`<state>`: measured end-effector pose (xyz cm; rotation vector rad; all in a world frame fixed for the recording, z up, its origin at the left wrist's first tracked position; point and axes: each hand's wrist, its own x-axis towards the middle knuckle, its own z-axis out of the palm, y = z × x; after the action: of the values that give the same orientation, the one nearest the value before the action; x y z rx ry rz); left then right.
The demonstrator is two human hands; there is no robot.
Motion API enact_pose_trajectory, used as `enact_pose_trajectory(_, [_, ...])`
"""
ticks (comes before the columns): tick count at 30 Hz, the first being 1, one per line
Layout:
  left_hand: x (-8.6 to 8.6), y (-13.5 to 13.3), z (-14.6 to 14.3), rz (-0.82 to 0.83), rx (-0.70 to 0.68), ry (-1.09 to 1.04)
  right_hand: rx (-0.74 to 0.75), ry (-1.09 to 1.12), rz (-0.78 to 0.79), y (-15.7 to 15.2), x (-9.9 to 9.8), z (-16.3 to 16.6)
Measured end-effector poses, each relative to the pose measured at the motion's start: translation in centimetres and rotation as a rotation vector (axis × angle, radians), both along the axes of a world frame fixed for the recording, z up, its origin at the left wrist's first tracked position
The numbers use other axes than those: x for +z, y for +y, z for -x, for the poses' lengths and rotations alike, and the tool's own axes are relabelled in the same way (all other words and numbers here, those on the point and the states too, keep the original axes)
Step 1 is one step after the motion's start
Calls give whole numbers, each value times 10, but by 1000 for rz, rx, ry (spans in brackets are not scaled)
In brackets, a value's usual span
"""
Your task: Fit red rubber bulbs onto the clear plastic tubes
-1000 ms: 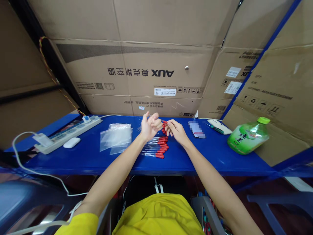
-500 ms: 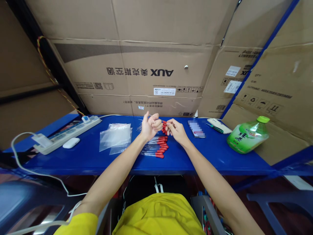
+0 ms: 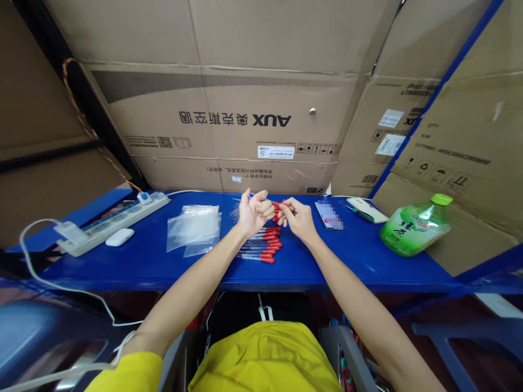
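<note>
Closest is the person's yellow shirt (image 3: 263, 359), with a white cable (image 3: 67, 373) looped across the left upper arm and a dark blue chair (image 3: 32, 337) to the left. On the blue tabletop (image 3: 347, 267), the red-bulbed droppers (image 3: 267, 252) lie in a pile just on the near side of the hands, bulbs pointing right; the left wrist covers part of their clear stems. Level with them, a white case (image 3: 120, 237) sits well to the left, and clear plastic bags (image 3: 194, 226) lie stacked between it and the left forearm. At the far right, a green-labelled bottle (image 3: 412, 228) leans to one side against the cardboard. The right hand (image 3: 298, 218) has its grip closed, thumb and fingertips pinching a red bulb (image 3: 277, 205). Beside it, the left hand (image 3: 256, 214) is curled inward; its fingers hide whether they grip anything. More red bulbs show partly behind the right fingers. Right of the hands lie a phone (image 3: 329, 216) and a green-handled screwdriver (image 3: 365, 216) against a white object (image 3: 368, 208). A white power strip (image 3: 122, 219) runs diagonally toward the back left. Behind everything, printed cardboard (image 3: 245, 90) closes off the tabletop.
</note>
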<state>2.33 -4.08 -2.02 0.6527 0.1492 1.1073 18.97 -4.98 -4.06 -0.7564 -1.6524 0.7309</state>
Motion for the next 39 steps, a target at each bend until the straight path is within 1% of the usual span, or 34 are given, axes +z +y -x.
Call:
enact_pose_trajectory(6, [-2,1,-1,-59,2,19,10,-3,-10,0,-1,1])
enact_pose_trajectory(10, [1,1,-1,-92,38,68,0,-18,-8,3,-4,1])
enact_pose_trajectory(13, [3,4,3,-133,39,112,7,-48,-10,5,-6,1])
enact_pose_trajectory(16, [5,10,10,-197,0,205,9,-59,-4,7,-6,-1])
enact_pose_trajectory(18, [5,17,17,-235,-4,347,-20,-72,-2,9,-5,-3])
enact_pose_trajectory(19, [4,20,20,-248,47,432,-45,-82,-3,9,-4,-4])
enact_pose_trajectory(20, [3,24,24,-259,137,533,-72,-92,-3,9,-4,-5])
enact_pose_trajectory(21, [2,27,28,-268,278,653,-96,-99,-1,10,-3,-6])
enact_pose_trajectory(24, [-2,36,42,-297,944,1092,-96,-114,28,10,-3,-7])
enact_pose_trajectory(25, [-4,39,47,-316,1102,1237,-80,-131,38,10,-3,-7])
enact_pose_trajectory(26, [-5,41,51,-319,1200,1349,-63,-163,41,10,-4,-7])
enact_pose_trajectory(27, [-6,43,56,-315,1232,1433,-48,-207,34,9,-4,-7])
enact_pose_trajectory(28, [-7,44,59,-315,1240,1507,-37,-260,17,9,-5,-6])
enact_pose_trajectory(29, [-8,45,61,-327,1218,1575,-27,-318,-8,9,-6,-6])
enact_pose_trajectory(31, [-10,45,64,-429,1110,1680,-1,-427,-65,8,-8,-4])
enact_pose_trajectory(33, [-11,44,64,-630,925,1745,33,-507,-109,9,-11,-3])
enact_pose_trajectory(35, [-12,42,62,-850,700,1775,69,-561,-134,10,-13,-3])
enact_pose_trajectory(36, [-13,40,61,-933,595,1791,86,-580,-142,10,-14,-3])
enact_pose_trajectory(37, [-13,39,60,-993,507,1811,102,-596,-146,11,-16,-3])
enact_pose_trajectory(39, [-13,37,58,-1056,398,1870,126,-620,-148,11,-18,-4])
